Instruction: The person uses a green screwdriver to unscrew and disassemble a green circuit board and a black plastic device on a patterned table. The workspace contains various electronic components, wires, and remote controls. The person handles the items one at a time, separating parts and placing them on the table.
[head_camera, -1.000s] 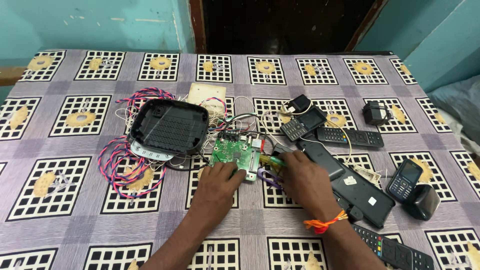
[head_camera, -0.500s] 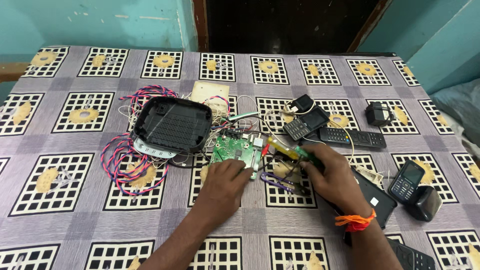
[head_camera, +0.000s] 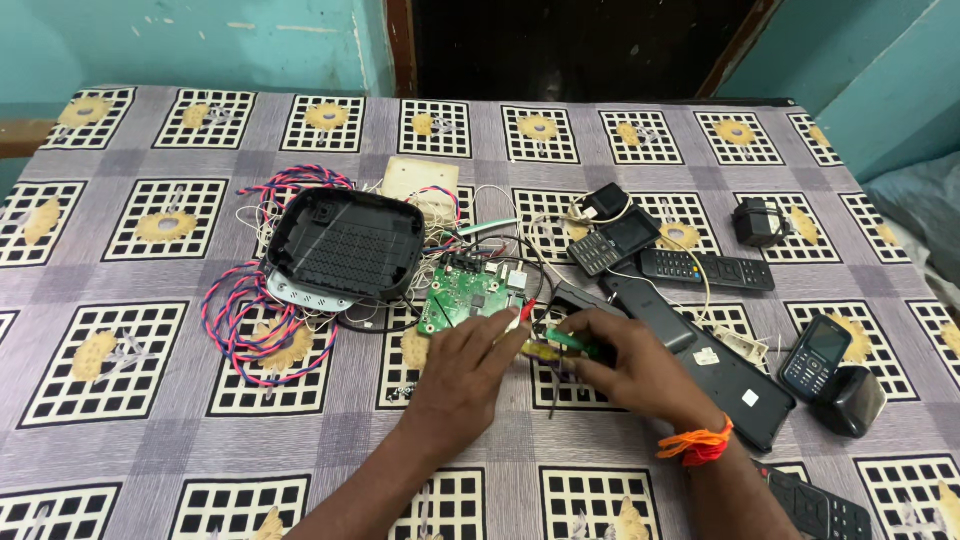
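On patterned tablecloth (head_camera: 150, 420), mid-table: both hands at green circuit board (head_camera: 462, 296).
Left hand (head_camera: 470, 365) fingertips rest on board's near edge, grip unclear. Right hand (head_camera: 625, 365) pinches green-handled tool (head_camera: 560, 345). Board looks light, stiff, fragile; best held by edges. Black casing shell (head_camera: 345, 245) alongside, open, nothing inside.

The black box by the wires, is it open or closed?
Open. The black box lies with its ribbed inside facing up, and the green circuit board lies out on the tablecloth beside it.
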